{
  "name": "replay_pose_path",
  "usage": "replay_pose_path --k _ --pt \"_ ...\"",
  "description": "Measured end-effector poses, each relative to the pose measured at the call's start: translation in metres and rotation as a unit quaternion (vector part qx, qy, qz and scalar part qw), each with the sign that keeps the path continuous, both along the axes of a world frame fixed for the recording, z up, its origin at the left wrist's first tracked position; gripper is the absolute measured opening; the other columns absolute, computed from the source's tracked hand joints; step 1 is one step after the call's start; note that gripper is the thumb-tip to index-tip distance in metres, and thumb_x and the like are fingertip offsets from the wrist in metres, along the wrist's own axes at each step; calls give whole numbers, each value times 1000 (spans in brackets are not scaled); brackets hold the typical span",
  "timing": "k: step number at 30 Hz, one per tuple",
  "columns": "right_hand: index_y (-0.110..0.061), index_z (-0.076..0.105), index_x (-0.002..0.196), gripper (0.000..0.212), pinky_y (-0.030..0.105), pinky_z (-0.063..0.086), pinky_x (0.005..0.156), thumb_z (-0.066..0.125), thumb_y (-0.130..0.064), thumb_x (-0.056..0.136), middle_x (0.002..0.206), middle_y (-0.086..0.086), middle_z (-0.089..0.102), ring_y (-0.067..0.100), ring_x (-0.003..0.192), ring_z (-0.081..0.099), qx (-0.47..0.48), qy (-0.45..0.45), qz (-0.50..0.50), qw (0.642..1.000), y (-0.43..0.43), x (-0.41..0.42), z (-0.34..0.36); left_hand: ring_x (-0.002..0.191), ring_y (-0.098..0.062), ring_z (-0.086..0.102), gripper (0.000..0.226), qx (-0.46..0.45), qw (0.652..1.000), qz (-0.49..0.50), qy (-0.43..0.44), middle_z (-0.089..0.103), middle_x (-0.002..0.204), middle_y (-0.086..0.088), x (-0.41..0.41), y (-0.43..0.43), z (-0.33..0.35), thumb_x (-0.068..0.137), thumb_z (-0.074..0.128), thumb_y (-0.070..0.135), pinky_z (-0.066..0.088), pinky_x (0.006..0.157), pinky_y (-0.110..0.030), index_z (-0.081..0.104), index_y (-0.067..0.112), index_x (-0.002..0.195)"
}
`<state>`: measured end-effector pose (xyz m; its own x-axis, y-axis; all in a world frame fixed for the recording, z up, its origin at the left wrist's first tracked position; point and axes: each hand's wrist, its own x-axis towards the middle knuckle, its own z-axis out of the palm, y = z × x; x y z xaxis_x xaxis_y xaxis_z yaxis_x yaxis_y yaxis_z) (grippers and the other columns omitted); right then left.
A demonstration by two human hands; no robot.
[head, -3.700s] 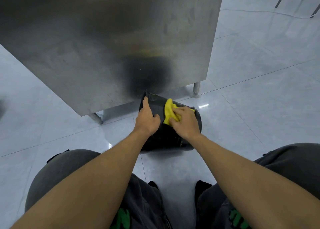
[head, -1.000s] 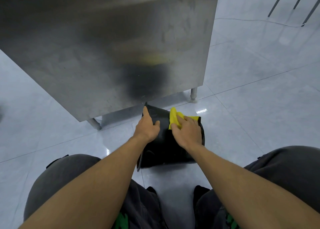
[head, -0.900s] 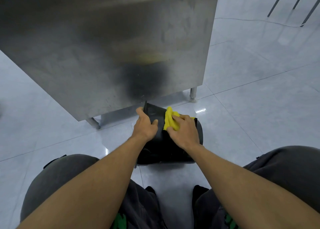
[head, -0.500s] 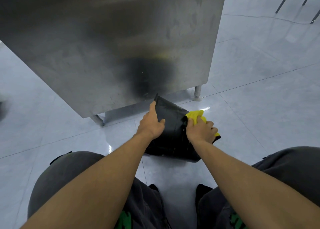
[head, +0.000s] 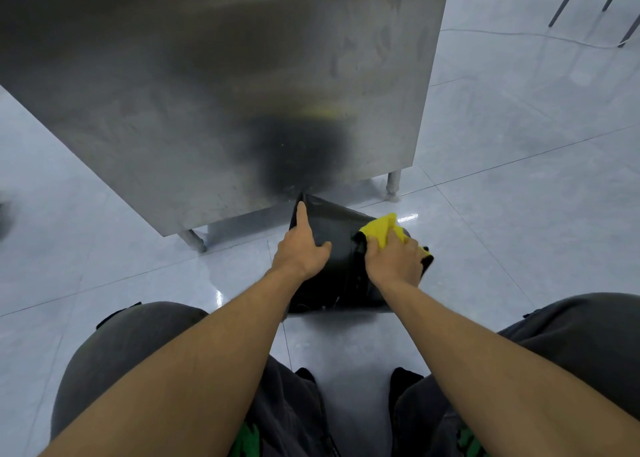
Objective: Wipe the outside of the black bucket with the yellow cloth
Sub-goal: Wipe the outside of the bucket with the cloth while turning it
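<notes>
Here, right hand (head: 393,259) atop yellow cloth (head: 381,229)

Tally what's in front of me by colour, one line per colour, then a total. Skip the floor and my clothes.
Black: 1, the bucket
Yellow: 1, the cloth
Steel grey: 1, the cabinet
Total: 3

Both forearms are bare right down to the left hand (head: 300,253) and right hand (head: 393,261), no sleeves in sight, no watch or rings visible. Dark grey trousers (head: 121,345) cover both knees either side of the arms, the fabric loose and creased. Bright green markings (head: 247,439) show on the trousers just below the forearms, and dark shoe tips (head: 306,375) peek out between the knees.
</notes>
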<state>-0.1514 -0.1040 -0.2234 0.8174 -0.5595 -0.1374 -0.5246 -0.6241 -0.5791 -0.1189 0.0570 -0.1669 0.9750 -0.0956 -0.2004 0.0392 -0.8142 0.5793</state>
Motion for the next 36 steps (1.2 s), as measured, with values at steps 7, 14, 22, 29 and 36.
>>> replay_pose_path --k 7,14,22,29,36 --pt "-10 56 120 38 43 41 94 49 -39 96 125 18 51 37 114 48 5 -22 -12 1000 0 -5 -4 85 -10 59 99 -43 999 -5 18 52 144 -16 5 1 -4 95 65 26 40 82 -26 -11 23 158" --pt "-26 59 112 36 34 41 70 58 -47 82 102 -1 52 24 96 54 40 -133 141 980 16 -4 11 96 -25 63 66 -83 996 19 -7 63 114 -12 8 -4 -5 89 69 20 47 70 -25 20 11 132" --pt "-22 13 158 62 50 20 117 32 -45 103 160 18 24 40 145 23 131 85 -46 987 -14 0 -22 57 -5 45 103 -40 998 27 30 40 71 13 6 2 -4 93 66 27 38 51 -18 -14 25 157" --pt "-15 65 102 30 37 44 81 55 -42 92 108 13 58 33 100 55 10 -81 84 993 1 2 -4 61 -4 45 101 -64 996 55 32 47 86 7 15 0 -4 92 64 26 43 65 -27 -13 21 157" --pt "-25 63 127 41 41 42 97 59 -44 90 125 8 54 32 117 48 28 -128 150 980 18 2 -1 87 -16 60 82 -121 991 62 -1 58 115 -8 10 1 -5 84 71 15 49 73 -24 12 10 141"
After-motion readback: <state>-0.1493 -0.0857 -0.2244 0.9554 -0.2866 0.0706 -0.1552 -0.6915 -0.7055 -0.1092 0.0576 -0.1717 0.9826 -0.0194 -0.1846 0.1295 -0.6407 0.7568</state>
